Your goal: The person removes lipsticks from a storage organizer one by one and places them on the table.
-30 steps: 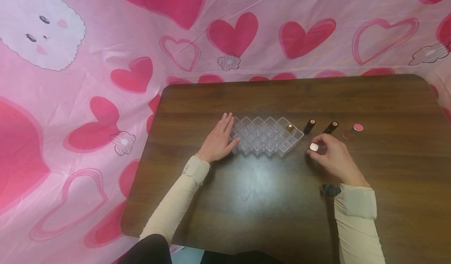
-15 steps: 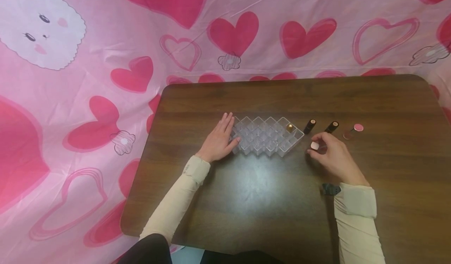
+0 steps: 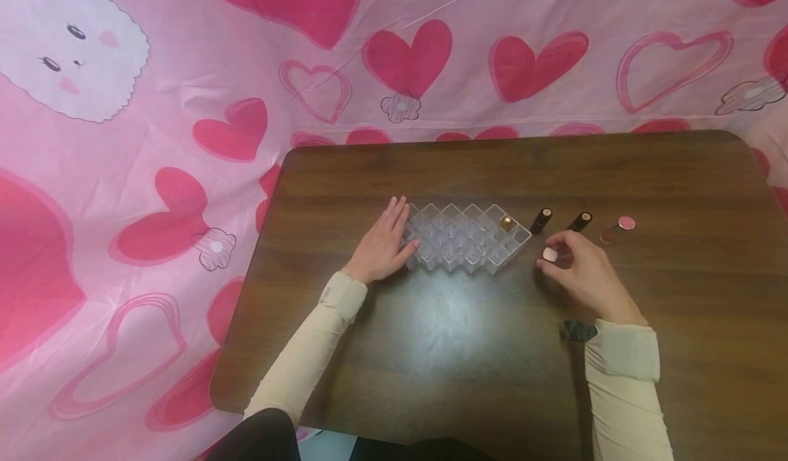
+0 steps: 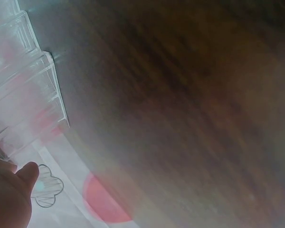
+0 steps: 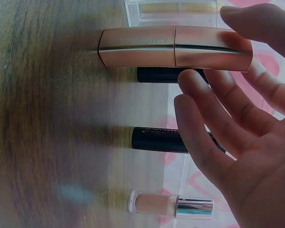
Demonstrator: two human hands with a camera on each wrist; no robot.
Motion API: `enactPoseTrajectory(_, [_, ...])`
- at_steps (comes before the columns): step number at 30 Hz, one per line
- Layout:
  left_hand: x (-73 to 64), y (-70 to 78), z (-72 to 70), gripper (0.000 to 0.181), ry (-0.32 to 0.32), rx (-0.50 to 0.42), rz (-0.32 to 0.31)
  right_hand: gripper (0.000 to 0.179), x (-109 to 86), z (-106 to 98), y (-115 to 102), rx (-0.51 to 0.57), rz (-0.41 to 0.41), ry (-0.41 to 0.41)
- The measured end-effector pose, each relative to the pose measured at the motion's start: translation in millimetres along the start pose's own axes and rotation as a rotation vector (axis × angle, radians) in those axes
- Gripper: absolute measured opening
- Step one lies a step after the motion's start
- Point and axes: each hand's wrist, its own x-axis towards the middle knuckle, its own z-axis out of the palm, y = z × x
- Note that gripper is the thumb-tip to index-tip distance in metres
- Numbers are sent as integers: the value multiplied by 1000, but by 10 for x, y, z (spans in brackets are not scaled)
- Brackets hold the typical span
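Note:
My left hand (image 3: 383, 242) lies with straight fingers along the left end of a clear plastic lipstick organizer (image 3: 452, 239), thumb touching its near left corner. The organizer has diamond-shaped compartments; a gold-topped tube (image 3: 507, 223) stands in one at its far right. Between thumb and fingers, my right hand (image 3: 587, 273) holds a rose-gold lipstick (image 5: 137, 47), upright on the table just right of the organizer. Its pale top (image 3: 550, 254) shows in the head view. In the left wrist view, part of the organizer (image 4: 23, 71) and the left hand (image 4: 9, 194) appear.
Behind the right hand stand two black tubes (image 3: 542, 221) in a row, the second (image 3: 580, 221) partly hidden by it. Right of them is a clear tube with a pink top (image 3: 625, 223). A pink heart-print cloth (image 3: 431, 3) hangs behind the brown wooden table (image 3: 394, 379).
Little differs. The lipstick's top and the right fingers have shifted very slightly away from me and to the right. The left hand and the organizer have stayed put.

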Motion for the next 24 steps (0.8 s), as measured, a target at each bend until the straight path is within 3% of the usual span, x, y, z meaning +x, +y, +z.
enactPoseTrajectory(8, [0, -2, 1, 78, 1, 2, -1, 37, 4, -62, -48, -3, 32, -15])
enactPoseTrajectory(16, [-5, 3, -9, 78, 2, -3, 1, 39, 22, -110, -143, 32, 19, 36])
enactPoseTrajectory(24, [-5, -1, 0, 78, 13, -5, 4, 32, 94, -58, -320, 49, -84, 102])
